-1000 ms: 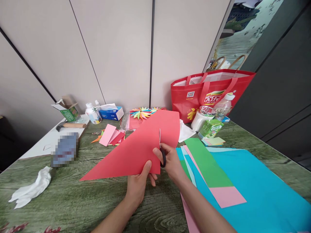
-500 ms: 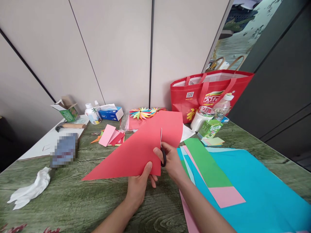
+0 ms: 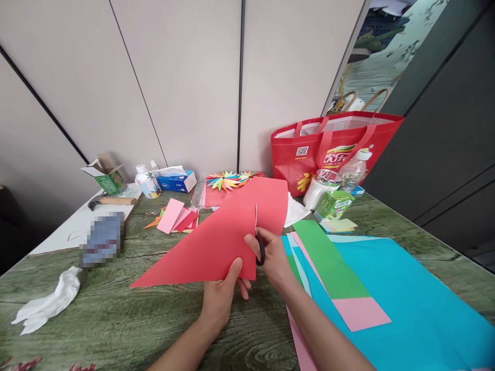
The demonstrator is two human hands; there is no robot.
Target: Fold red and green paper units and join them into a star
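A large sheet of red paper is held above the table, its left end running to a point and its far right part curling over. My left hand pinches the near edge, thumb on top and fingers underneath. In my right hand is a pair of scissors with black handles. One thin blade shows above the paper, pointing away from me along a cut that runs up from the near edge. The other blade is hidden below the sheet.
Blue sheets with a green strip and pink paper lie at right. Behind stand a red bag, a bottle, a green carton and a tissue box. A hammer and crumpled tissue lie at left.
The right flap of the red paper has shifted slightly left and down. Both hands stay almost where they were, with the scissors still in the cut.
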